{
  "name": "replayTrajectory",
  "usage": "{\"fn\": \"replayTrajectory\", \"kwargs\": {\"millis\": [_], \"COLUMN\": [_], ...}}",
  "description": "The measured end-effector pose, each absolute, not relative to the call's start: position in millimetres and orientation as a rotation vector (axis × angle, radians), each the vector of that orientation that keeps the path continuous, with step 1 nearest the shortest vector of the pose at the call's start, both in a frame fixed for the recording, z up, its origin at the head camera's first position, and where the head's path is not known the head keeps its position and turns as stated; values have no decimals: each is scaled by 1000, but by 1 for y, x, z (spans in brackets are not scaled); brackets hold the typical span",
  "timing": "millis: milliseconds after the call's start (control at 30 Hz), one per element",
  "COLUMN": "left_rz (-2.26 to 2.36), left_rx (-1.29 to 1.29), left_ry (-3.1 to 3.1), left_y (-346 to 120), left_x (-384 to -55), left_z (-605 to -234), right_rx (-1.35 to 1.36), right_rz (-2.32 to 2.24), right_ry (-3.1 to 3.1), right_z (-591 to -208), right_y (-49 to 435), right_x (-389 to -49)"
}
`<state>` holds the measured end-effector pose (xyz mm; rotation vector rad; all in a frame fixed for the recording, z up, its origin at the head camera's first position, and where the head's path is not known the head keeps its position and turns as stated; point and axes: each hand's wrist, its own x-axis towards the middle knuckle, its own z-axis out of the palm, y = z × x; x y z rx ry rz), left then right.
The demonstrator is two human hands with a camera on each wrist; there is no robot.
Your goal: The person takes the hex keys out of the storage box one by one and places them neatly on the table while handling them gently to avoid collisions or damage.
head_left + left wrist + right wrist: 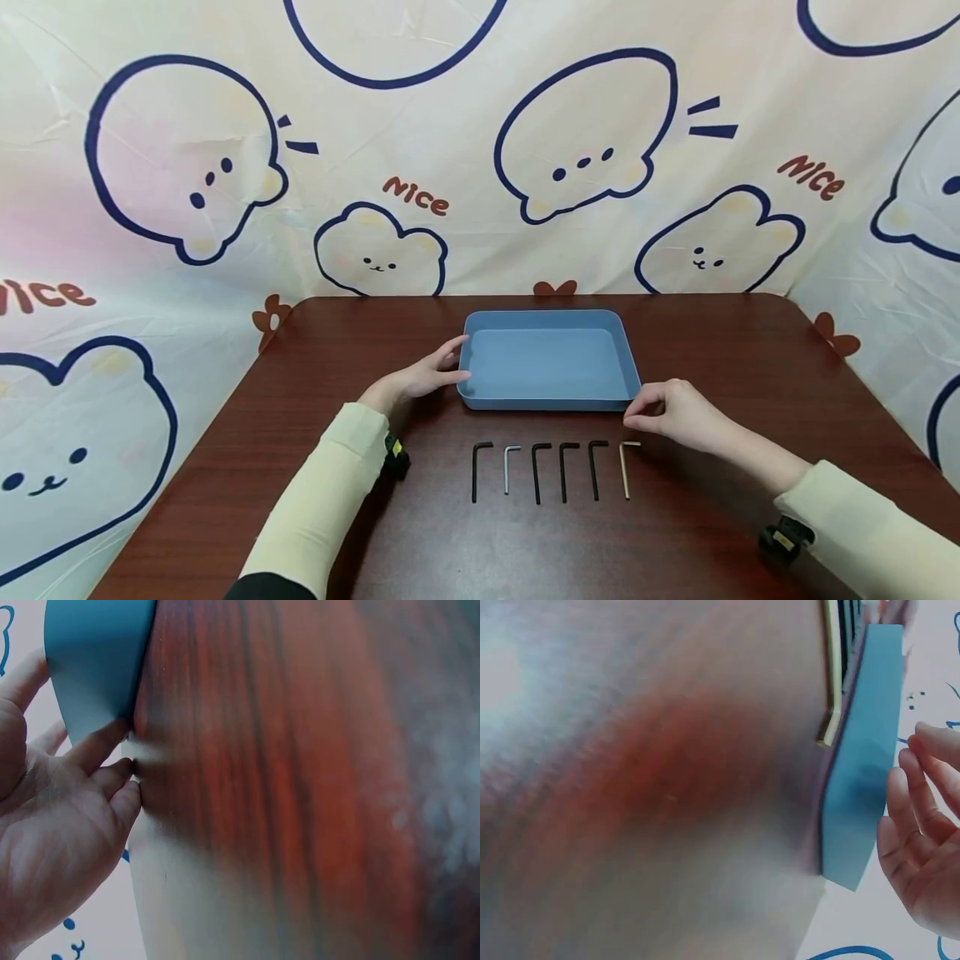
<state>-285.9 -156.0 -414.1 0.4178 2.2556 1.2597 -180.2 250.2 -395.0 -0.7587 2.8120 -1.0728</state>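
Observation:
A shallow blue tray [547, 362] sits toward the far side of the table. My left hand [414, 379] is at its left wall, thumb and fingers spread, fingertips right at the side. In the left wrist view, those fingers stretch along the tray's wall [97, 667]. Near the front right corner is my right hand [678, 412], fingers loosely bent, nothing visible in them. In front of the tray several hex keys lie in a row: a black one [474, 475] at the left end, a short silver one [507, 471], more black ones, and a gold one [626, 475] below my right hand.
The dark brown wooden table [337, 333] runs back to a cloth backdrop [465, 150] printed with cartoon bears. Each wrist wears a black strapped device [396, 457] by a pale yellow sleeve [322, 492].

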Motion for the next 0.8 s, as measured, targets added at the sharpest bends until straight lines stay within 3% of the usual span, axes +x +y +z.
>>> {"fn": "replayTrajectory", "kwargs": {"millis": [800], "left_rz": [1242], "left_rx": [545], "left_ry": [2421], "left_y": [-154], "left_x": [-280], "left_z": [-403], "right_rx": [-600], "right_rz": [-1104], "right_ry": [2949], "right_z": [-360], "right_y": [261], "right_x": [-181]}}
